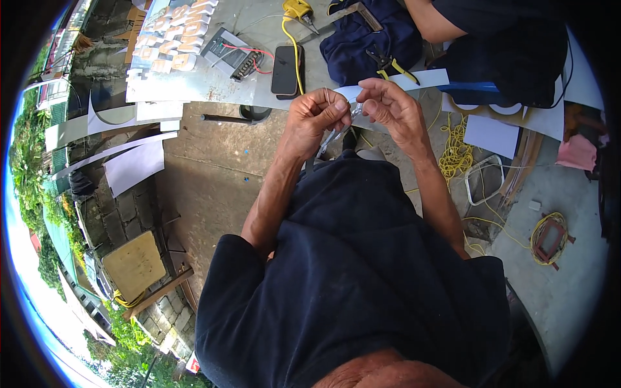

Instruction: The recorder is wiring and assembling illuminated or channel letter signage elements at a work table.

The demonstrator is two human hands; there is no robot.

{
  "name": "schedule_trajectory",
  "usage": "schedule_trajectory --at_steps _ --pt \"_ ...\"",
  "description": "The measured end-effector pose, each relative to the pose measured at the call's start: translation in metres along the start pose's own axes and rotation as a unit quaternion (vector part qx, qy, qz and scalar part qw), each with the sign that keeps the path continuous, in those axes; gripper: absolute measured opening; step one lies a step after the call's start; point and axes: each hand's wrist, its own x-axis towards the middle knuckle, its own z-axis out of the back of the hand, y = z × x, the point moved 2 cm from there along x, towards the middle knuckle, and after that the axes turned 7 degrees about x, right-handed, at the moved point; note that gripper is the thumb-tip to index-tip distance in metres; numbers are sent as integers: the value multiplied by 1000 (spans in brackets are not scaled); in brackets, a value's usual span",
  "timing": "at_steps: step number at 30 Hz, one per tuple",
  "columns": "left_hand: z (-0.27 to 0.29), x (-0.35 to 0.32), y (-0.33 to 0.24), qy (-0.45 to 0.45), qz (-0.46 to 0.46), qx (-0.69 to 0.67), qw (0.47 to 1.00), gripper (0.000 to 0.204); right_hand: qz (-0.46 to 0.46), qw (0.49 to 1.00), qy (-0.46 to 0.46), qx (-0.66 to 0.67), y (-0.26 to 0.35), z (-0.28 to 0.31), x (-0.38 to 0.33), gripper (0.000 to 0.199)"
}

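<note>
Nearer the body than the black phone [287,71], the left hand [318,116] pinches the silvery strand [331,138], which slants bodyward, while the right hand's [394,115] curled grip, farther off, cannot be told.

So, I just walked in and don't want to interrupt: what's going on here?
A person is working bare-handed at the near edge of a table. The left hand pinches thin, wire-like strands between thumb and finger. The right hand is raised beside it, fingers curled; whether it grips them too is unclear. Beyond lie a dark phone, a box with red wires and yellow-handled pliers. Another person's arm shows at upper right.
</note>
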Motion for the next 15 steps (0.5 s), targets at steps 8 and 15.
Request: schedule_trajectory --at_steps 8,15 --pt "24 -48 -9 34 27 8 999 17 199 949 65 -236 23 -58 -20 24" --pt "55 -95 -15 38 10 82 996 18 228 924 78 -295 13 -106 -39 12"
